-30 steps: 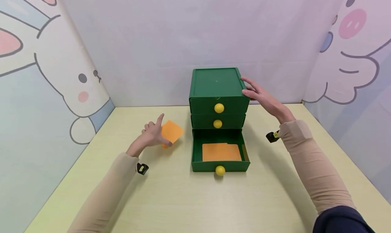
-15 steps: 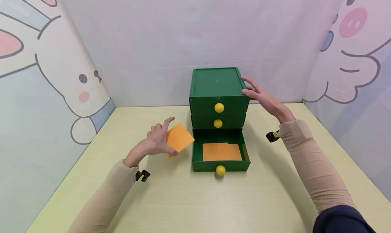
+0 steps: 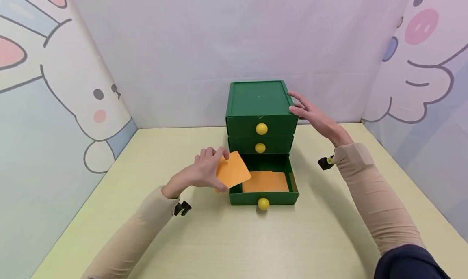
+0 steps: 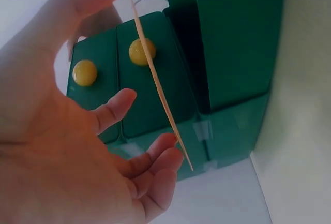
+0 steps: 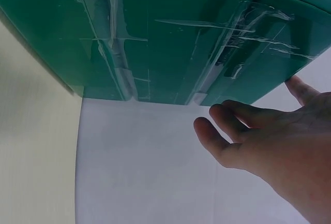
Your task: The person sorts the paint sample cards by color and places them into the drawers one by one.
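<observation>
The left hand (image 3: 204, 171) pinches an orange card (image 3: 232, 175), hiding the open drawer's (image 3: 264, 197) near-left corner. Another orange card (image 3: 266, 182) lies inside. The right hand (image 3: 310, 113), fingers straight, touches the green cabinet's (image 3: 258, 104) side.

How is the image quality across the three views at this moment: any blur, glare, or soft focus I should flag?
Head view: even, soft light, faint shadows under the arms, sharp on the green drawer unit, wide-angle bending at the walls. Left wrist view: the left hand is very close, soft and washed out, and the orange card shows only edge-on. Right wrist view: glare streaks on clear tape on the unit's side; the right hand is slightly soft.
</observation>
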### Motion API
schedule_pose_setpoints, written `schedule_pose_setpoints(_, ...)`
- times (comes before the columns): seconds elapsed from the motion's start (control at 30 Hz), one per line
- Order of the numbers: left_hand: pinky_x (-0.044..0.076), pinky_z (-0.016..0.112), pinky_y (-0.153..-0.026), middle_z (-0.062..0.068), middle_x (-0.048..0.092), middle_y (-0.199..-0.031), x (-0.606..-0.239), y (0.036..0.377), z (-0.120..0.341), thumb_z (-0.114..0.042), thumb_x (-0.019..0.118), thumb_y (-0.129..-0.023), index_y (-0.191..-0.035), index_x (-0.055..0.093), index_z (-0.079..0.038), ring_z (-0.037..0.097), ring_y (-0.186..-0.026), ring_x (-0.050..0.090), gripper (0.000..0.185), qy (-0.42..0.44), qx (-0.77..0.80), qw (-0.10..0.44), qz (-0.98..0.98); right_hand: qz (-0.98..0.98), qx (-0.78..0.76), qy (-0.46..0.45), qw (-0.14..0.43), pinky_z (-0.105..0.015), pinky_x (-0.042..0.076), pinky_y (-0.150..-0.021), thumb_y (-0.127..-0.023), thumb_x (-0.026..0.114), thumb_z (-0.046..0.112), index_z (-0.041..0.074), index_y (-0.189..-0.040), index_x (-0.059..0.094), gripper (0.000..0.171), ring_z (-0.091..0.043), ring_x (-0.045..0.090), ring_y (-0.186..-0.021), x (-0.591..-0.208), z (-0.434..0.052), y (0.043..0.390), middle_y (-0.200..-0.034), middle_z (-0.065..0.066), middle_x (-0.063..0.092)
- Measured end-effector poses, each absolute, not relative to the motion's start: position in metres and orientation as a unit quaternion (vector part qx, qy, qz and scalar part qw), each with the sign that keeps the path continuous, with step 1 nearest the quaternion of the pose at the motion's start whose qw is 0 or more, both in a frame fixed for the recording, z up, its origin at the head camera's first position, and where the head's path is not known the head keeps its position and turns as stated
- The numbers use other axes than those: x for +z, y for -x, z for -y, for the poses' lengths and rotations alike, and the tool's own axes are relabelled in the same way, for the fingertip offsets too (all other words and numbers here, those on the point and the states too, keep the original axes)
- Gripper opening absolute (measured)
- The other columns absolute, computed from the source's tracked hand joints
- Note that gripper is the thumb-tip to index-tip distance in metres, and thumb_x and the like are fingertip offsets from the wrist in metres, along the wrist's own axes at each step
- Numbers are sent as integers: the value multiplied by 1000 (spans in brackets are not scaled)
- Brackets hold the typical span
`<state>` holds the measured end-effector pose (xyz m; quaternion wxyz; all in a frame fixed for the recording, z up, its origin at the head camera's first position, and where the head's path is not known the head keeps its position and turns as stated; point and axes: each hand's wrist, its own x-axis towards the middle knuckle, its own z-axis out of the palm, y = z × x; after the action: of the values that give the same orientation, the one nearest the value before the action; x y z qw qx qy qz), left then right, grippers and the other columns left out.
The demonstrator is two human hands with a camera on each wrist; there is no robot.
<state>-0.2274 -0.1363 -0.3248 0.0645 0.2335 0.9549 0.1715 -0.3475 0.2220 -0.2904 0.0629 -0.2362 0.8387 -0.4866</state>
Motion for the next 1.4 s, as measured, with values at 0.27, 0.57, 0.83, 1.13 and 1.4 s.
schedule_pose_setpoints(0.27,26,36,-79,10,41,-107,-328,237,111,-34,84,-65,-103,43,-18,27,-103,33,58,-271,143,112,-945,-836,-492,235,65,-60,19,-116,-100,43,47,42,-153,11,63,-27,15,-150,-293,-221,346,-164,5,4)
schedule_pose_setpoints(0.57,24,37,-81,9,36,-105,-328,243,92,-28,87,-68,-104,44,-12,27,-105,30,58,-288,133,146,-937,-834,-492,241,65,-60,19,-116,-100,42,45,40,-154,10,63,-26,13,-150,-293,-219,349,-164,5,4)
schedule_pose_setpoints(0.83,28,36,-81,8,39,-104,-329,237,90,-23,84,-72,-99,41,-17,27,-104,31,51,-293,178,117,-932,-832,-496,239,68,-61,17,-116,-100,42,46,41,-153,10,62,-27,11,-151,-291,-219,348,-164,4,3)
schedule_pose_setpoints(1.13,47,22,-60,3,61,-78,-342,190,83,-20,66,-91,-95,57,-10,14,-67,55,14,-325,376,162,-853,-833,-498,229,74,-60,18,-116,-99,43,47,41,-153,11,63,-26,11,-151,-289,-219,347,-164,5,4)
schedule_pose_setpoints(1.4,51,22,-47,21,73,-87,-388,162,68,-41,56,-96,-103,61,3,14,-57,64,45,-136,560,393,-717,-834,-498,227,73,-60,20,-115,-99,43,47,40,-154,11,63,-28,15,-150,-288,-220,346,-164,5,4)
